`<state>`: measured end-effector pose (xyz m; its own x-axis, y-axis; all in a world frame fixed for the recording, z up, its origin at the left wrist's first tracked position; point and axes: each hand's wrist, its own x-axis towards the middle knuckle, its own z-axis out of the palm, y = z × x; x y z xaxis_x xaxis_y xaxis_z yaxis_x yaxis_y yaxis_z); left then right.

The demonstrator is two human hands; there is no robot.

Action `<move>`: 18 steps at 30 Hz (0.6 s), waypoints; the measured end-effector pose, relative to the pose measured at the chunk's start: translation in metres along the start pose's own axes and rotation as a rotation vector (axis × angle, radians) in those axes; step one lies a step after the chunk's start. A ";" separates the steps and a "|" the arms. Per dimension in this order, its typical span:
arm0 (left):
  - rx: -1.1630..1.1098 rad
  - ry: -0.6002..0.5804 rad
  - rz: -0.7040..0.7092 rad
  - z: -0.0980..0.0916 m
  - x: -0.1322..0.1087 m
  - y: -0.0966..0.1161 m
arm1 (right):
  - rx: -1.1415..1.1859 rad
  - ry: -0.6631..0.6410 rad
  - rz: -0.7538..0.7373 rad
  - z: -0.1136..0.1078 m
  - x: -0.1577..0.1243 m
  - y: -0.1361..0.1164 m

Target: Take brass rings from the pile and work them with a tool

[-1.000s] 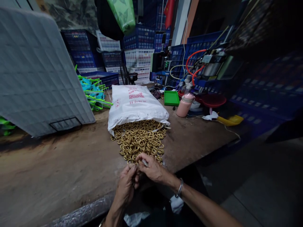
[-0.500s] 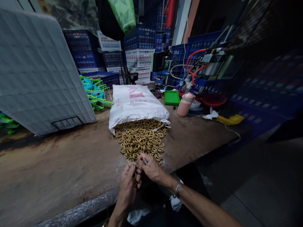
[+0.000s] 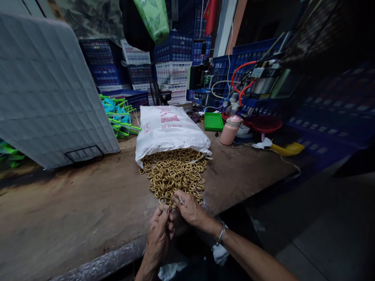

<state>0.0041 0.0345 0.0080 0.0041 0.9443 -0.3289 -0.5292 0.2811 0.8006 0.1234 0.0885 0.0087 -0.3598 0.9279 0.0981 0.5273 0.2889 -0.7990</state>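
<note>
Head view: left hand (image 3: 157,232) at table edge (image 3: 117,255), rings (image 3: 175,175) beyond.

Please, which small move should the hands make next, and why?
Probably draw one ring from the pile of brass-coloured rings with the right hand: it is at the pile's near edge, and the left hand is close beside it, thumb and fingers together. What the left pinches is unclear.

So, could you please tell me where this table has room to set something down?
Left of the brass-coloured rings, a wide patch lies bare between the grey panel and the table's wrapped edge. Another lies right of them, in front of the pink bottle. It is crowded behind that bottle.
</note>
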 end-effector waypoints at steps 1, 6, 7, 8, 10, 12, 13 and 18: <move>-0.002 0.006 0.006 0.000 0.001 0.000 | -0.075 -0.023 -0.022 0.000 -0.002 0.002; 0.032 0.035 0.023 -0.004 0.006 -0.006 | -0.379 -0.155 -0.091 -0.001 -0.011 0.002; 0.051 0.046 0.016 -0.005 0.006 -0.007 | -0.414 -0.161 -0.092 0.000 -0.011 0.000; 0.073 0.057 0.011 -0.006 0.007 -0.007 | -0.441 -0.164 -0.093 0.000 -0.011 -0.002; 0.123 0.075 0.013 -0.007 0.007 -0.008 | -0.472 -0.176 -0.095 0.000 -0.011 -0.006; 0.178 0.095 0.033 -0.007 0.007 -0.007 | -0.488 -0.192 -0.092 0.000 -0.010 -0.009; 0.204 0.109 0.047 -0.007 0.007 -0.007 | -0.495 -0.202 -0.087 0.001 -0.010 -0.009; 0.265 0.106 0.079 -0.001 -0.005 -0.003 | -0.587 -0.185 0.007 -0.001 -0.002 -0.001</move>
<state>0.0052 0.0288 0.0064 -0.1246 0.9459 -0.2997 -0.2843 0.2553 0.9241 0.1244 0.0866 0.0098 -0.4545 0.8892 -0.0533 0.8473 0.4131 -0.3338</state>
